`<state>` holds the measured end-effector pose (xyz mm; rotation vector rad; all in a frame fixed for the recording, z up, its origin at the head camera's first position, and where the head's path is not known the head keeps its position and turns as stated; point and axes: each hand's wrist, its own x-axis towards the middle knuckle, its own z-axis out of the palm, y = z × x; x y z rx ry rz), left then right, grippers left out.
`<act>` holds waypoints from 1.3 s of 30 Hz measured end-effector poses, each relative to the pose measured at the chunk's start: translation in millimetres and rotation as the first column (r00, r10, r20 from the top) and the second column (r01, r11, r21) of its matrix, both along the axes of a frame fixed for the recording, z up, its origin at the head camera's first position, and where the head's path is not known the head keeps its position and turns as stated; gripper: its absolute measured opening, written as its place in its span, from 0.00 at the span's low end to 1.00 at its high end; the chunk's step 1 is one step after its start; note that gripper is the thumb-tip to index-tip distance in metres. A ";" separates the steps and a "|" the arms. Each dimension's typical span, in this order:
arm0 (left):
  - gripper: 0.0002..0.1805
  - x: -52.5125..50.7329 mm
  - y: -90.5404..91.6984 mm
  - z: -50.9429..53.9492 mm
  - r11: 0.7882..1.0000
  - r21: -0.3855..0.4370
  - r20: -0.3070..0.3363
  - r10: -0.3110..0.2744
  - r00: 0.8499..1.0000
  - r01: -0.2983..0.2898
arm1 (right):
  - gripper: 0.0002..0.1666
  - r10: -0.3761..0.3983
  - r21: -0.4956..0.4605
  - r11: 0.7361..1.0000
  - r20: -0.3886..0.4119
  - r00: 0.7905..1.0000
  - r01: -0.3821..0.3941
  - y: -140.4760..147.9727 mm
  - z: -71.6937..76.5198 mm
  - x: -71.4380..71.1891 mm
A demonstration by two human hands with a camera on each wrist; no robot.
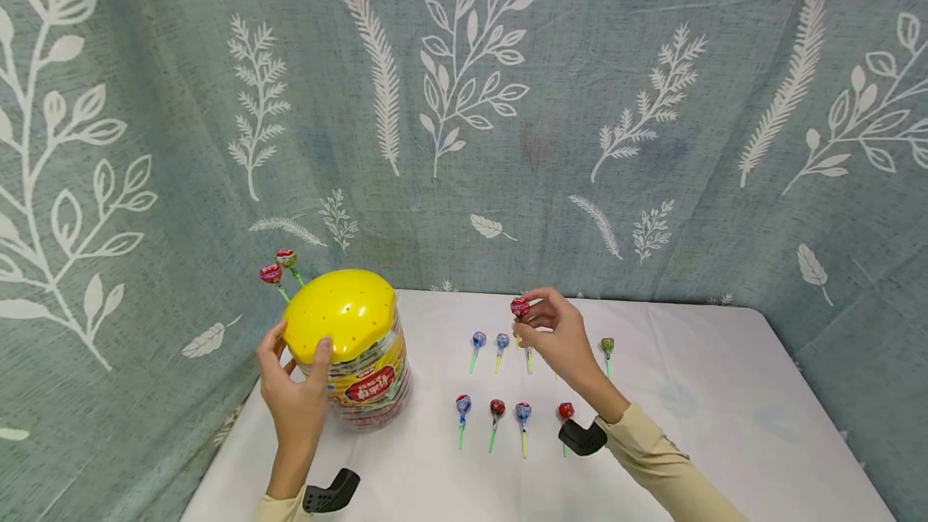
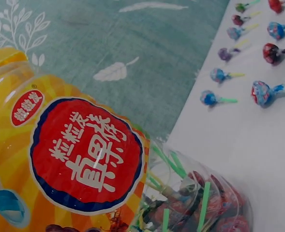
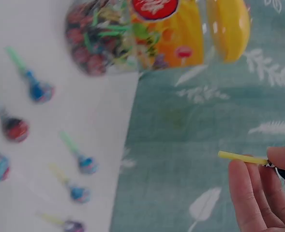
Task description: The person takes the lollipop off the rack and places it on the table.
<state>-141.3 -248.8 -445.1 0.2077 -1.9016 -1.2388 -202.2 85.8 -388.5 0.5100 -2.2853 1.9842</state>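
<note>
A clear candy jar (image 1: 373,385) with a yellow domed lid (image 1: 341,312) stands at the left of the table, with many lollipops inside. My left hand (image 1: 293,393) holds it at the lid, thumb on the front and fingers round the left side. Two lollipops (image 1: 271,274) stick up at the lid's far left edge. My right hand (image 1: 561,337) pinches a red-wrapped lollipop (image 1: 519,307) above the back row. In the right wrist view its yellow stick (image 3: 241,157) points away from the fingertips. The left wrist view shows the jar's label (image 2: 89,154) but not the hand.
Several lollipops lie in two rows on the white table (image 1: 435,482). The front row includes a blue one (image 1: 524,413) and a red one (image 1: 496,409); a green one (image 1: 607,345) lies behind the right forearm. A patterned green curtain (image 1: 464,208) hangs behind the table.
</note>
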 end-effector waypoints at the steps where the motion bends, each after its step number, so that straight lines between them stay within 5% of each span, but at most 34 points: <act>1: 0.37 0.5 -0.2 0.7 1.000 -0.007 0.010 0.002 1.000 -0.002 | 0.22 -0.013 0.006 1.000 0.011 1.000 0.013 4.9 -7.0 -1.4; 7: 0.37 3.5 -1.7 4.0 1.000 -0.030 0.041 0.005 0.999 -0.004 | 0.23 -0.073 0.037 0.997 0.088 0.993 0.070 31.0 -43.3 -4.7; 19: 0.37 -2.1 -9.6 12.0 0.989 -0.118 0.041 -0.080 0.996 0.084 | 0.24 -0.224 0.102 0.973 0.232 0.947 0.206 76.3 -87.2 15.1; 31: 0.36 -3.4 -16.4 13.6 0.983 -0.150 0.082 -0.096 0.992 0.107 | 0.24 -0.340 0.164 0.940 0.435 0.834 0.298 104.2 -130.7 32.6; 39: 0.36 -9.8 -10.7 14.2 0.982 -0.153 0.026 -0.105 0.994 0.108 | 0.22 -0.396 0.309 0.908 0.413 0.820 0.283 107.5 -151.7 37.7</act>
